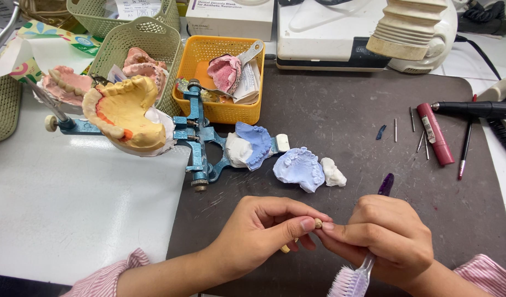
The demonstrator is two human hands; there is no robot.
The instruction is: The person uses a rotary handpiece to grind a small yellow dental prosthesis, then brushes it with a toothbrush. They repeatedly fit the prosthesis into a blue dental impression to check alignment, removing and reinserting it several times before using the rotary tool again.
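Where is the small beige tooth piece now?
In the head view, the small beige tooth piece sits low and central, pinched between left hand and right hand.

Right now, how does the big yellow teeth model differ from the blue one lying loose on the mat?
The yellow dental cast is larger and mounted on the blue metal articulator, raised and tilted; the blue dental cast is smaller and lies loose on the dark mat. The yellow one shows orange-red patches; the blue is plain. Both show a horseshoe arch of teeth.
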